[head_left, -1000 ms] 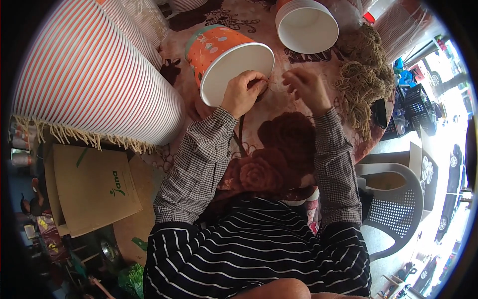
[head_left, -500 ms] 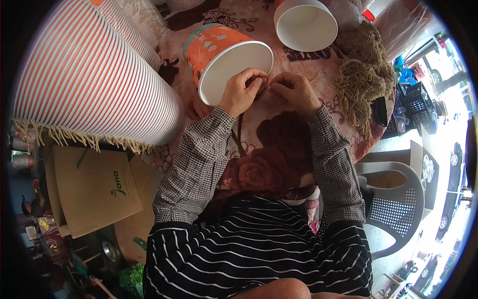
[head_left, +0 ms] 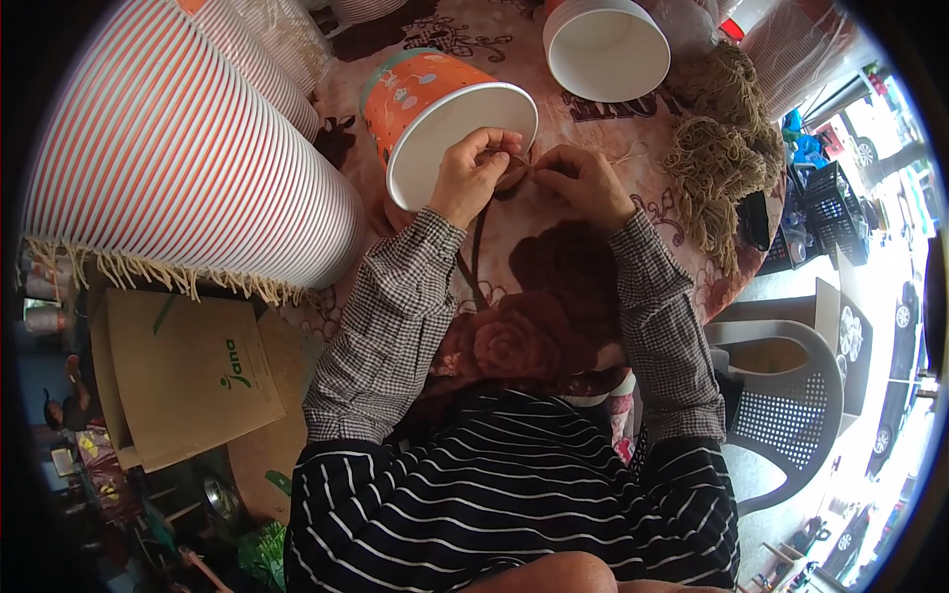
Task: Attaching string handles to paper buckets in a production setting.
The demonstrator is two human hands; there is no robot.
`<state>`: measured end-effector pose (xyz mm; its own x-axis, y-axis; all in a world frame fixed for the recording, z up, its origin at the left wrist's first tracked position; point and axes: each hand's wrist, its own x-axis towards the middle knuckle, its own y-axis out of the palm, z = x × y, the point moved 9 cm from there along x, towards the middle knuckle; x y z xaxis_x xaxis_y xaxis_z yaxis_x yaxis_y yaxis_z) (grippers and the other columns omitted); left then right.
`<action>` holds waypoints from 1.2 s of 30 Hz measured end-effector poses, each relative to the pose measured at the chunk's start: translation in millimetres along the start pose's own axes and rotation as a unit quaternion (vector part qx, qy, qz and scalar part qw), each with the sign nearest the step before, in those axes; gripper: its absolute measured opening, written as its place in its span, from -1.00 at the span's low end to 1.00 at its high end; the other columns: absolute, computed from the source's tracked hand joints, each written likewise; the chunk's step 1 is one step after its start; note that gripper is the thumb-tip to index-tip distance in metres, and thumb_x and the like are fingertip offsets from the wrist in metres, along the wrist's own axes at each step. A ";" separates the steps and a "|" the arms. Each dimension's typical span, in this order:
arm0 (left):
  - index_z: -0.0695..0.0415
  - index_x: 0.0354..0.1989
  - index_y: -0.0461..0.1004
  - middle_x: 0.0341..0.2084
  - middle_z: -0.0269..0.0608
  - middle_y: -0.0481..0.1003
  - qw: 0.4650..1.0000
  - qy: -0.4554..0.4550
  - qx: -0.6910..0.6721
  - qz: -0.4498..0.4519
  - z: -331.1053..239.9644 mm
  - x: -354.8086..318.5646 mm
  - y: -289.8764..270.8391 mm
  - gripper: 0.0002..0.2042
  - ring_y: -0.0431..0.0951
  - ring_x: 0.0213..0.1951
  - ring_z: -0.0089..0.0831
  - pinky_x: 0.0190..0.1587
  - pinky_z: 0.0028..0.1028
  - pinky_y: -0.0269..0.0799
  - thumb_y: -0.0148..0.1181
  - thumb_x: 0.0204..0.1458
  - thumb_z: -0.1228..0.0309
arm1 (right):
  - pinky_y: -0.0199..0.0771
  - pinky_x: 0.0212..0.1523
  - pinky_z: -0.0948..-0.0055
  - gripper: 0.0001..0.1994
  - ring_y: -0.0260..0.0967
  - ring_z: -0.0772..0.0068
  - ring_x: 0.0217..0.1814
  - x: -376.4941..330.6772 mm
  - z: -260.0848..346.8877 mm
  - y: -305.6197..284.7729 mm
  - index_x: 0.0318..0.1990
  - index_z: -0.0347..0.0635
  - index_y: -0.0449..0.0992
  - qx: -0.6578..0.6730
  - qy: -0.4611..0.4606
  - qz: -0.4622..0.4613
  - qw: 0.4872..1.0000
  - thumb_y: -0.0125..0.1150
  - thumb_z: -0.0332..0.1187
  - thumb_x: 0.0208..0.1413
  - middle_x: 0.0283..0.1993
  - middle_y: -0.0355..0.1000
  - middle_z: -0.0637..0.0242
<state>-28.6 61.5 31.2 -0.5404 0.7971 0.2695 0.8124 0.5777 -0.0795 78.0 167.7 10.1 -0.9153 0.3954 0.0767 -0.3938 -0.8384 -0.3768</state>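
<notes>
Pinching a thin string (head_left: 527,170) between them, the left hand (head_left: 473,178) and right hand (head_left: 585,183) meet with fingers closed just at the rim of an orange paper bucket (head_left: 435,119), which lies tipped on the flowered worktop (head_left: 554,287). A white tub (head_left: 606,47) and a twine bundle (head_left: 717,148) sit beyond.

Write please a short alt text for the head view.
Both hands, left hand and right hand, meet at the rim of a tilted orange paper cup, pinching something small. A bundle of beige twine lies to the right.
</notes>
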 end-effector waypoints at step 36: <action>0.20 -0.45 0.51 -0.57 -0.18 0.48 0.975 0.043 0.208 -0.062 -11.2 -10.7 -8.8 -0.86 0.49 -0.53 -0.39 -0.42 -0.47 0.42 0.20 0.02 0.38 | 0.40 -0.54 0.62 -0.87 0.41 0.65 -0.47 -4.4 3.8 8.8 -0.27 -0.25 0.45 0.078 0.069 0.005 0.995 0.14 -0.38 0.14 -0.44 0.49 0.38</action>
<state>-27.6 45.9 39.8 -0.5946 0.7090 0.3792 0.5728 0.7045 -0.4190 78.2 157.1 9.9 -0.9029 0.4259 -0.0586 -0.4032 -0.8862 -0.2281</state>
